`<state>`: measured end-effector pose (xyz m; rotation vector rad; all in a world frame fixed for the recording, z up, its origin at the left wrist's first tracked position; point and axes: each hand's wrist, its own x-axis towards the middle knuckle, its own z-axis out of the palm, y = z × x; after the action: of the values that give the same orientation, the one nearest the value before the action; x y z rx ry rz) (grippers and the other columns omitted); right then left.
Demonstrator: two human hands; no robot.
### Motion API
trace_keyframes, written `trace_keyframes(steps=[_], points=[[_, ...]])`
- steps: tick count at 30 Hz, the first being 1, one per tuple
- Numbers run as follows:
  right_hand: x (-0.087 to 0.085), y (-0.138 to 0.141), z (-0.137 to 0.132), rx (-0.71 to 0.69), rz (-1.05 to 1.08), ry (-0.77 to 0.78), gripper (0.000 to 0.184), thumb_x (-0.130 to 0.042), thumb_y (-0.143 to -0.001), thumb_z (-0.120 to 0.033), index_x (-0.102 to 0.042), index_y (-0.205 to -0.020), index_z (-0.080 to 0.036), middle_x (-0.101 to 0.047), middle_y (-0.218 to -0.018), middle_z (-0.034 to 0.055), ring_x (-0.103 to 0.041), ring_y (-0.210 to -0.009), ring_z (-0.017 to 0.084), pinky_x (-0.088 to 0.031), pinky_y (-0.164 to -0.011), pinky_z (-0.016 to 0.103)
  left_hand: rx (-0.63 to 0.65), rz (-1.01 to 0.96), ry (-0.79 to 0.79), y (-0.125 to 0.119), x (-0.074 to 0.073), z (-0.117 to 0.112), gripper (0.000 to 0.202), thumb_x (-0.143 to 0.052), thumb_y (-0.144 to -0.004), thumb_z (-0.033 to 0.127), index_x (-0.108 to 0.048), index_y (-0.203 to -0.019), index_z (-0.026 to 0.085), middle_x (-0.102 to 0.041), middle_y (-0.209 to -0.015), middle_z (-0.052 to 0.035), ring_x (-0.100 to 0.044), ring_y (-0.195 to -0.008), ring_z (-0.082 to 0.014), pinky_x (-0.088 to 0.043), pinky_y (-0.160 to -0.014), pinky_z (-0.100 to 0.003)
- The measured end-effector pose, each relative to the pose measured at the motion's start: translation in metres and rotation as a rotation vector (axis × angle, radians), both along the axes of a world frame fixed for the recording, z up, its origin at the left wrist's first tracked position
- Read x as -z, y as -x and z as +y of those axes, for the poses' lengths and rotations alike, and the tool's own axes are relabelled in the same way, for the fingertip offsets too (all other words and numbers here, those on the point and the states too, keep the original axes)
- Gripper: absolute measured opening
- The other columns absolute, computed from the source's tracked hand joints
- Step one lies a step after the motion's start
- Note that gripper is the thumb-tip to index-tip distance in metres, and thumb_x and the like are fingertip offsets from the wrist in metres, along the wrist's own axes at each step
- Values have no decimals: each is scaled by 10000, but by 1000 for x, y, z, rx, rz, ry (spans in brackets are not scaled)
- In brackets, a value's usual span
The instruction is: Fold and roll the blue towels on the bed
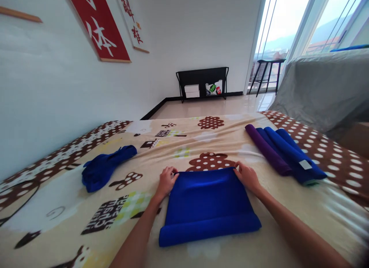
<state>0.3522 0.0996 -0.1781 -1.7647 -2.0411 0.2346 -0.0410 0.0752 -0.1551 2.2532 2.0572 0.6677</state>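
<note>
Now the left hand (167,179) and the right hand (247,177) pinch, nearly closed, the far corners of the cloth (209,199) lying between them (its near end seems rolled), which could skew or crease if one hand pulled harder.

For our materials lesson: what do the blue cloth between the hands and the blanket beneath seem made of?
Blue cloth: smooth fabric, fibre unclear; it bends into a rounded near edge.
Blanket: likely plush fleece; soft creases show a slight sheen.
</note>
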Motion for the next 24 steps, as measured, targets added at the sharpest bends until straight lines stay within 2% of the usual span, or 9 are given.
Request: trace_keyframes(steps=[4,7,9,11,13,17,19,21,24], points=[[-10,9,-7,-14,-25,-45,306,-401,-1001,-331,-584,-1141,-130,-647,-949,84,-618,-851,185,-484,-807,370,-59,39,-27,-9,-8,-11,237,-485,-970,305,-632,-1065,144,-647,-1084,-109,-610,-1045,-252,-484,-907,-473],[-20,28,-19,-165,-53,-107,406,-343,-1008,-333,-516,-1330,-158,-562,-1306,158,-516,-1216,255,-378,-1028,439,86,92,-29,-32,-15,-27,362,-373,-998,322,-560,-1288,210,-555,-1359,-135,-476,-1294,-275,-351,-1070,-486],[-23,43,-28,-344,-80,-118,470,-407,-988,-455,-458,-1418,-273,-448,-1475,69,-395,-1361,220,-296,-1125,397,269,134,15,-46,-15,-36,442,-431,-978,431,-461,-1406,323,-463,-1495,-39,-398,-1381,-212,-295,-1132,-391],[-21,49,-33,-489,-107,-101,542,-467,-939,-576,-421,-1442,-379,-387,-1529,-26,-348,-1404,174,-274,-1154,348,387,169,65,-50,-11,-41,525,-482,-940,523,-396,-1443,402,-424,-1533,29,-384,-1401,-175,-290,-1141,-342],[-14,42,-34,-518,-124,-80,584,-435,-940,-612,-374,-1473,-383,-366,-1542,-29,-330,-1421,169,-260,-1169,376,376,185,89,-42,-6,-42,548,-454,-948,536,-360,-1467,391,-405,-1546,8,-382,-1408,-190,-290,-1145,-384],[-8,-4,-35,-389,-136,-54,598,-309,-998,-548,-287,-1529,-273,-341,-1549,73,-284,-1447,219,-221,-1172,503,227,183,92,-6,-7,-48,514,-378,-990,461,-361,-1480,306,-423,-1529,-81,-389,-1408,-250,-281,-1130,-513],[-13,-27,-50,-339,-137,-49,589,-300,-1007,-518,-266,-1536,-261,-320,-1557,84,-266,-1454,229,-216,-1167,523,176,176,80,4,-15,-68,494,-347,-1004,403,-352,-1485,290,-433,-1520,-95,-382,-1412,-267,-275,-1117,-554],[-21,-43,-80,-326,-138,-82,560,-329,-1010,-470,-269,-1533,-279,-314,-1562,69,-281,-1449,222,-244,-1157,501,179,185,16,5,-25,-103,496,-355,-995,330,-344,-1488,284,-440,-1516,-98,-378,-1413,-272,-283,-1106,-547],[-27,-47,-139,-408,-173,-185,507,-448,-979,-367,-371,-1479,-328,-420,-1507,29,-405,-1375,204,-317,-1112,427,302,251,-126,-7,-29,-169,544,-491,-902,204,-425,-1433,302,-563,-1407,-78,-489,-1319,-262,-347,-1061,-455]])
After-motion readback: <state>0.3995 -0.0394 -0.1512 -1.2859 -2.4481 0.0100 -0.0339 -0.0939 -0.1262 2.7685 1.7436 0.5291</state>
